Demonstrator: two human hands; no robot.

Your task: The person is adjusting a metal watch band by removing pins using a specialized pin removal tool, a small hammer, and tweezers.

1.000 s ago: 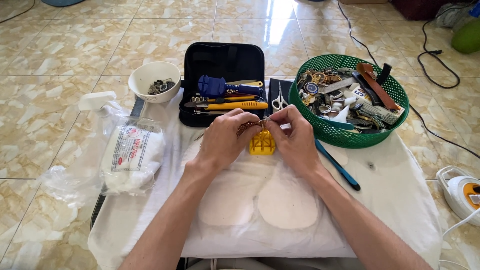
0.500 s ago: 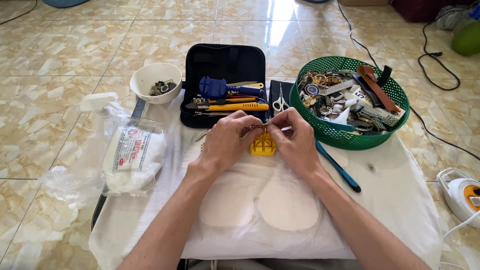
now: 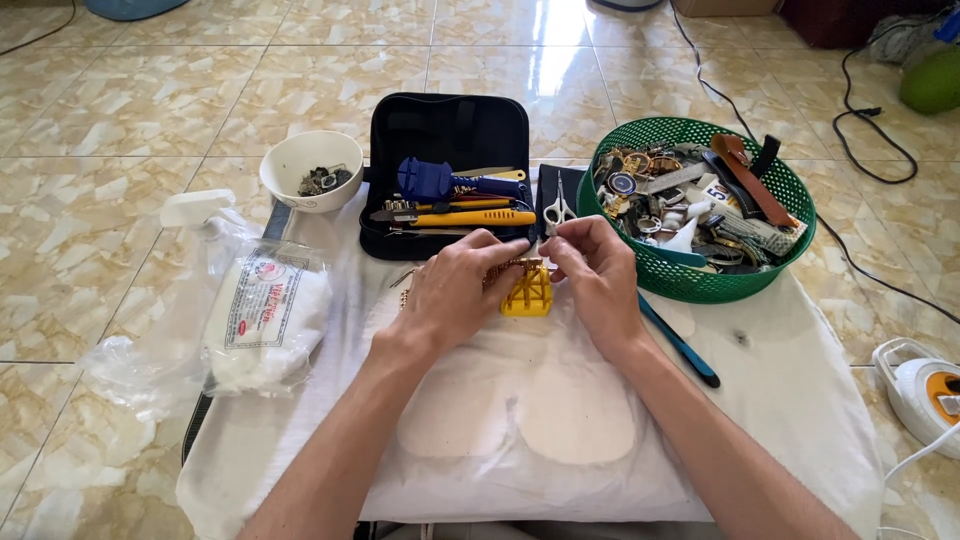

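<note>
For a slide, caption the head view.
Both hands, left hand and right hand, pinch a gold watch bracelet over a yellow holder block.

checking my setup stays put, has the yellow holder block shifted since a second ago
No. The yellow holder block sits in the same spot just below the black tool case, between both hands.

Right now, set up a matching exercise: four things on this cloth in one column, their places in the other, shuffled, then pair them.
1. bowl
2. basket
3. yellow block
4. bag

a. far right
b. between the hands, under the fingertips
c. left edge, near side
d. far left, beside the tool case

Pairs: 1-d, 2-a, 3-b, 4-c
</note>
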